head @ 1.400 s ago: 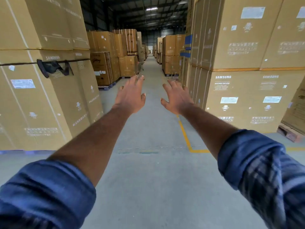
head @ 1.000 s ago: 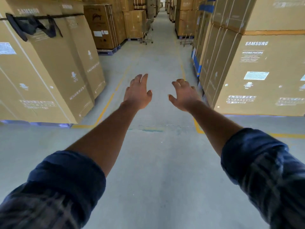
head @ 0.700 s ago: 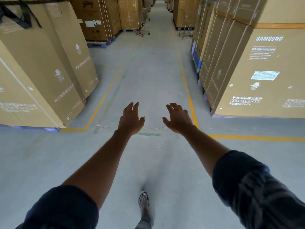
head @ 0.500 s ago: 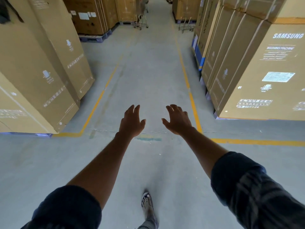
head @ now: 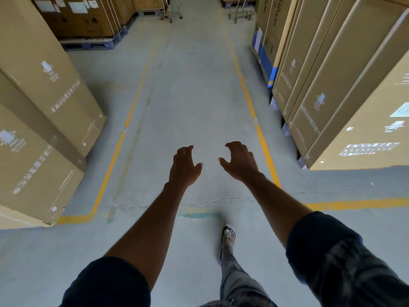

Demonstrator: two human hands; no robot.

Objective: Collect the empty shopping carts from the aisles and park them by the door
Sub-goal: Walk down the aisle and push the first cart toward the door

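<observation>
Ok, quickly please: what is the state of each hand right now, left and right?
Left hand: open, fingers loosely curled, holding nothing.
Right hand: open, fingers loosely curled, holding nothing.

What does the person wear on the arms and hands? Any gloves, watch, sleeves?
The left hand and right hand are bare: no gloves, no watch on either wrist. The left sleeve is dark blue, rolled up to about the elbow; the right sleeve, rolled alike, shows a faint check pattern.
</observation>
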